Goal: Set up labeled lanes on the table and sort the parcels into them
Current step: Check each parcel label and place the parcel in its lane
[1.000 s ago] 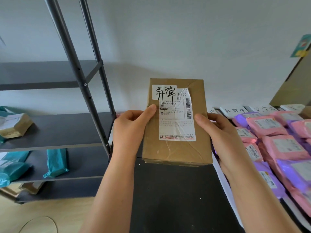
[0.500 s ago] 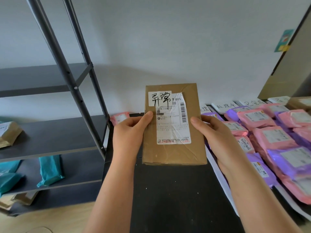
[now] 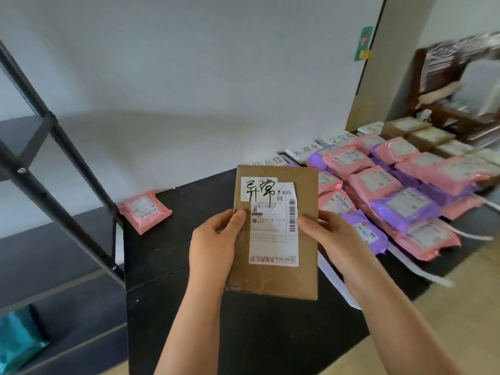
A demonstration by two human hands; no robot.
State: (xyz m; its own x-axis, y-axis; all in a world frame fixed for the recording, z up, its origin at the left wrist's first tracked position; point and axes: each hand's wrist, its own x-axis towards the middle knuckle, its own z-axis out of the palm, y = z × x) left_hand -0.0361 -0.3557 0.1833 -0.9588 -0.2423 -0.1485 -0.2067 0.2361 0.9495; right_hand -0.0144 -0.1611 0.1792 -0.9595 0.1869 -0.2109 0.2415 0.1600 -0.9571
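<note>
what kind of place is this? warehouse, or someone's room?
Likely a small makeshift parcel-sorting room. Pink and purple mailers lie in rows by handwritten lane labels on a black table, a metal rack stands at the left, and the left hand and right hand grip a labelled cardboard box.

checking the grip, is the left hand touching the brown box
Touching. The head view shows the left hand gripping the brown box at its left edge, thumb on its front.
</note>
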